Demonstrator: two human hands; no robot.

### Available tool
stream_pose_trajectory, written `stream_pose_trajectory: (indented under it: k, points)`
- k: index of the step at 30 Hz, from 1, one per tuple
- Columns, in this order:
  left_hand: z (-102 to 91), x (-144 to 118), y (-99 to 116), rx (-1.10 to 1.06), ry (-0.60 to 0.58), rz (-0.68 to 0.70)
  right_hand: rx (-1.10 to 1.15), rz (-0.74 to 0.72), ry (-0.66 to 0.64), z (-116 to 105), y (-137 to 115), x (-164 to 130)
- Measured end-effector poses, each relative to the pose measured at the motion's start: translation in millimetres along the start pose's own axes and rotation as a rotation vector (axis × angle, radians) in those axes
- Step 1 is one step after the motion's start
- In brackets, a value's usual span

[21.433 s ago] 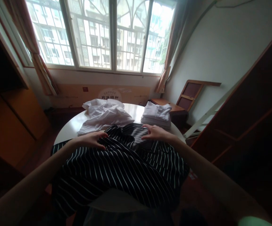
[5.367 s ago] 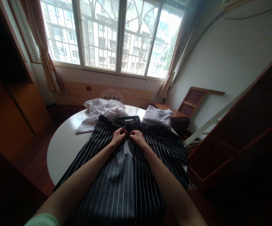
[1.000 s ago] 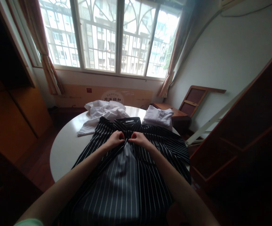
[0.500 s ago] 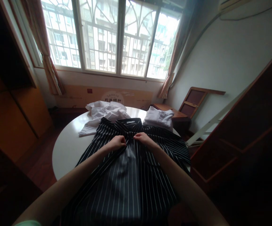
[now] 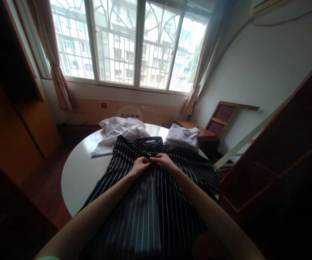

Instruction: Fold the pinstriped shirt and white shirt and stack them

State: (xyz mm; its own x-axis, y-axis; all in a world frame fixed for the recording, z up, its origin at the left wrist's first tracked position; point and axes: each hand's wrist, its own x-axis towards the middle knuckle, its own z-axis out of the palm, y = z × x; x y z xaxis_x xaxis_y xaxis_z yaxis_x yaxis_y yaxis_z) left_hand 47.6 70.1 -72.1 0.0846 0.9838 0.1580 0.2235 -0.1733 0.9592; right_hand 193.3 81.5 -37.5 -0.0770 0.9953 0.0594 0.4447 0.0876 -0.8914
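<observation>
Window light is falling across the counter; both hands, left hand and right hand, are pinching the striped shirt placket, seemingly buttoning; next button down needs aligning.

A home room: curtained barred window, wooden wardrobe, round table (clothes on it).

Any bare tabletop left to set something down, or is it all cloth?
One bare patch: the white table left of the striped shirt, below the crumpled white clothes. Crowded elsewhere: the left hand and right hand pinch the shirt front, and the folded white stack fills the far right edge.
</observation>
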Motion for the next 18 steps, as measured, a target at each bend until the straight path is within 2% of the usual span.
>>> stream_pose_trajectory:
  k: [3,5,7,10,12,18]
  points:
    - [-1.2,-1,0,0.033,-0.003,0.008,-0.132,0.026,0.051,-6,0,-5]
    - [-1.4,-3,2,0.063,0.004,0.031,-0.142,0.045,0.104,-10,-1,-10]
    - [-0.9,-4,3,0.093,0.009,0.056,-0.04,0.125,0.088,-12,-4,-14]
    - [-0.6,-4,3,0.132,0.018,0.08,0.23,0.263,0.016,-12,-8,-20]
    - [-1.5,-1,1,0.153,0.034,0.078,0.365,0.31,0.017,-9,-9,-20]
    - [-7.6,11,-4,0.112,0.062,0.09,0.414,0.307,0.138,11,-3,-8]
